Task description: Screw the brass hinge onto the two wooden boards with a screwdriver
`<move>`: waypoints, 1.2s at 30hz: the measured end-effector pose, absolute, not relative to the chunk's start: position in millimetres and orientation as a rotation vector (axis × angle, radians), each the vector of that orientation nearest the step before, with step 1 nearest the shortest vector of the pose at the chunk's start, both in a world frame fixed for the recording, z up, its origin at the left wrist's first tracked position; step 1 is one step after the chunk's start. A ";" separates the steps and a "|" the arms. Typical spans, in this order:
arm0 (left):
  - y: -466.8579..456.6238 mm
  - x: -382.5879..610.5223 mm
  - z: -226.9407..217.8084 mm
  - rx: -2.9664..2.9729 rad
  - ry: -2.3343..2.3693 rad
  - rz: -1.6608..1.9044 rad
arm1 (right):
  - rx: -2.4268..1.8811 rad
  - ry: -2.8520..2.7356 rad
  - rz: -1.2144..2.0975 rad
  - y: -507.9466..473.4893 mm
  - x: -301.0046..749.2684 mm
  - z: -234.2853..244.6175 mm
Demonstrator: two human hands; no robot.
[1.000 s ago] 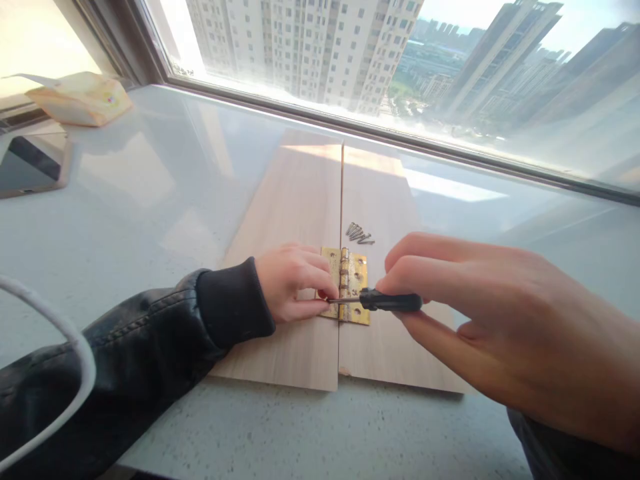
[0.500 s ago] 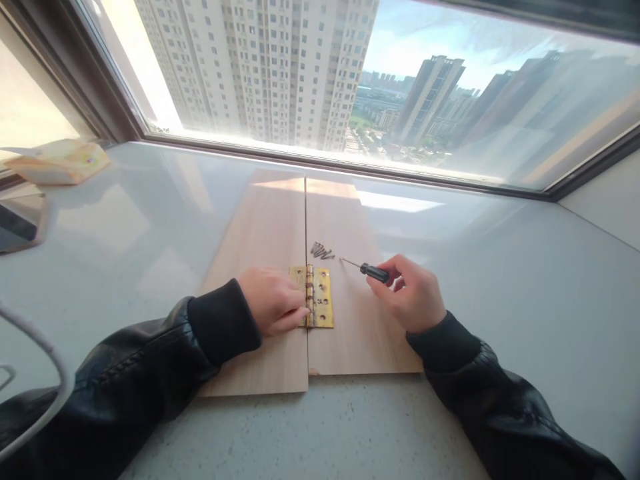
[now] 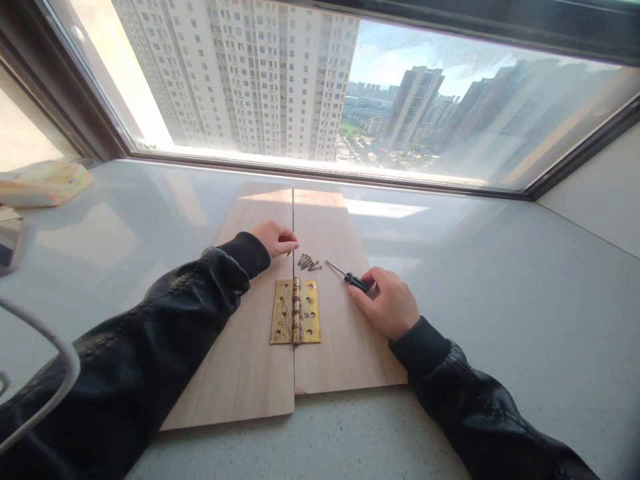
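Note:
My left hand (image 3: 273, 238) is over the far part of the left wooden board (image 3: 235, 373), close to the gap between the boards. Its thumb and forefinger are pinched together, and a small dark screw tip (image 3: 289, 253) pokes out beneath them. Several screws (image 3: 307, 262) lie in a loose pile on the right wooden board (image 3: 345, 360). My right hand (image 3: 393, 303) is closed round the black handle of a small screwdriver (image 3: 357, 281), whose tip points toward the pile. A worn brass hinge (image 3: 312, 307) lies unfolded across the seam, one leaf on each board, touched by neither hand.
The boards rest on a glossy pale windowsill (image 3: 480, 280) below a large window (image 3: 280, 87). At the far left sits a yellowish block (image 3: 45, 183). A white cable (image 3: 65, 350) curves over the left side, in front of my sleeve.
My left hand has lifted off the hinge and moved away from me to beside the screws, now pinching one. The right hand still holds the screwdriver. The view has shifted slightly.

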State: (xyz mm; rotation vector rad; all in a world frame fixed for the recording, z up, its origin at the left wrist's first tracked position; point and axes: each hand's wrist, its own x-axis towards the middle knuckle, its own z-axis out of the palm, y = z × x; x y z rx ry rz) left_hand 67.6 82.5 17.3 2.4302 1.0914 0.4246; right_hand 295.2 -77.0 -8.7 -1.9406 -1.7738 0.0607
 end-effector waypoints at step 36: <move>64.8 66.5 -19.6 2.613 0.699 0.787 | -1.823 -1.821 0.162 -73.1 292.6 -8.7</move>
